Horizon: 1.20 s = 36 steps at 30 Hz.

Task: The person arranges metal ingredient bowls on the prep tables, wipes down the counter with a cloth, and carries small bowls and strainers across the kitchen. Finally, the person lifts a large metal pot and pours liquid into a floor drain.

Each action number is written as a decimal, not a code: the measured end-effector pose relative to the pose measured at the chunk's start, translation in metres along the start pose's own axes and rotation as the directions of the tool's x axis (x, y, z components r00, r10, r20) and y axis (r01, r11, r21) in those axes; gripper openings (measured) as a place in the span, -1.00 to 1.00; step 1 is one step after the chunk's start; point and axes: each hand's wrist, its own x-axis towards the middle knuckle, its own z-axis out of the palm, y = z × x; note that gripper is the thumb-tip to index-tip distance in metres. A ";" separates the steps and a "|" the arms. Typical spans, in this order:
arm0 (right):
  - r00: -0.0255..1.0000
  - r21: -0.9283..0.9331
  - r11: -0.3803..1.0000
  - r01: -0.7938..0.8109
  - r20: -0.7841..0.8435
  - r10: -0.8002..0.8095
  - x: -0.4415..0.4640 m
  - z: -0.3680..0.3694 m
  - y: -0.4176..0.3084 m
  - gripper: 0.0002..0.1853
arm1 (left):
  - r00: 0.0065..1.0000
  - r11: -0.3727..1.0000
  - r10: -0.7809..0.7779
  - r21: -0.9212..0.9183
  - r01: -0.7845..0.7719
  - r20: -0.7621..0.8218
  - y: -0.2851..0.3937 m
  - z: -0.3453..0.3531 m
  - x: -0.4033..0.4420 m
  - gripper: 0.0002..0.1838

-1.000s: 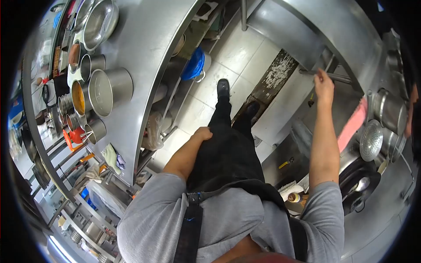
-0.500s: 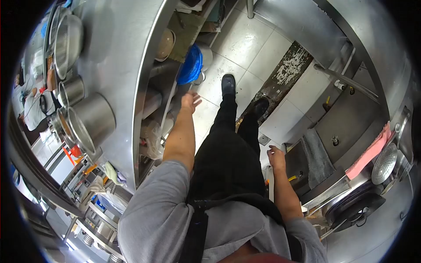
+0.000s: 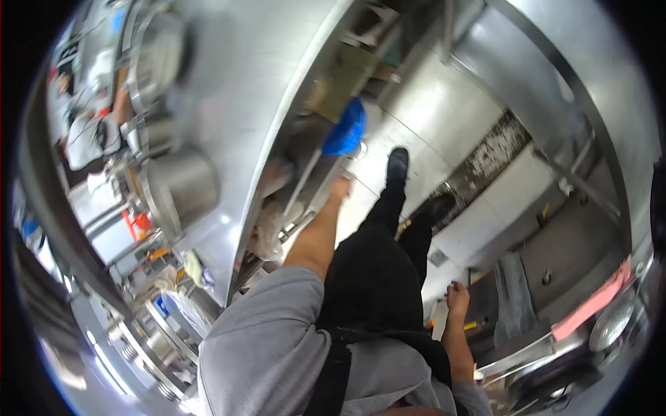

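Note:
My left hand (image 3: 340, 187) hangs low beside the shelves under the steel counter, below a blue plastic bag (image 3: 346, 128). It is blurred, but the fingers look loose and nothing shows in it. On the other side, my right hand (image 3: 457, 298) hangs near a grey cloth (image 3: 513, 298) draped over the edge of a steel basin unit (image 3: 565, 260). Its fingers are loosely bent and apart, with no object visible in them. Neither hand appears to touch anything.
Steel pots (image 3: 182, 187) stand on the counter (image 3: 243, 76) to the left. A pink cloth (image 3: 593, 301), a perforated skimmer (image 3: 612, 324) and dark pans (image 3: 555, 381) are at right. Tiled floor (image 3: 423, 97) with a worn dark strip (image 3: 492, 149) lies ahead. Another person (image 3: 94, 139) is at far left.
The view has turned and shifted, so the counter, bag and floor sit farther right and lower. Both my hands still hang at my sides, and no object has been picked up.

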 end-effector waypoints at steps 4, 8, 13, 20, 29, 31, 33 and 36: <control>0.996 0.095 0.994 -0.051 0.079 0.043 -0.010 -0.030 -0.058 -0.73 | 0.409 0.823 0.507 -0.567 0.030 0.759 0.074 -0.056 -0.067 -0.49; 0.998 0.145 0.987 0.066 0.005 -0.068 0.008 -0.071 -0.108 -0.73 | 0.431 0.834 0.352 -0.487 0.258 0.831 0.066 -0.222 -0.067 -0.34; 0.977 -0.046 0.982 0.182 -0.108 -0.186 0.035 -0.135 -0.173 -0.76 | 0.968 -0.163 -0.087 -0.962 0.220 0.236 -0.042 -0.453 -0.015 -0.66; 0.761 0.170 0.742 0.648 -0.155 -0.629 0.004 -0.184 -0.406 -0.75 | 0.706 0.447 -0.706 -0.803 0.394 -0.046 -0.367 -0.560 0.067 -0.69; 0.665 0.501 0.576 0.646 0.000 -0.746 -0.031 -0.082 -0.742 -0.60 | 0.358 0.034 -0.885 -0.723 0.690 0.299 -0.514 -0.513 0.196 -0.72; 0.769 0.633 0.597 0.493 0.005 -0.640 -0.023 -0.061 -0.783 -0.55 | 0.255 -0.183 -0.893 -0.818 0.546 0.370 -0.521 -0.517 0.206 -0.73; 0.779 0.651 0.588 0.480 -0.009 -0.626 -0.014 -0.047 -0.811 -0.56 | 0.278 -0.259 -0.874 -0.867 0.426 0.398 -0.530 -0.509 0.219 -0.75; 0.821 0.660 0.616 0.429 0.000 -0.571 -0.008 -0.034 -0.829 -0.66 | 0.207 -0.427 -0.867 -0.890 0.156 0.453 -0.541 -0.491 0.230 -0.81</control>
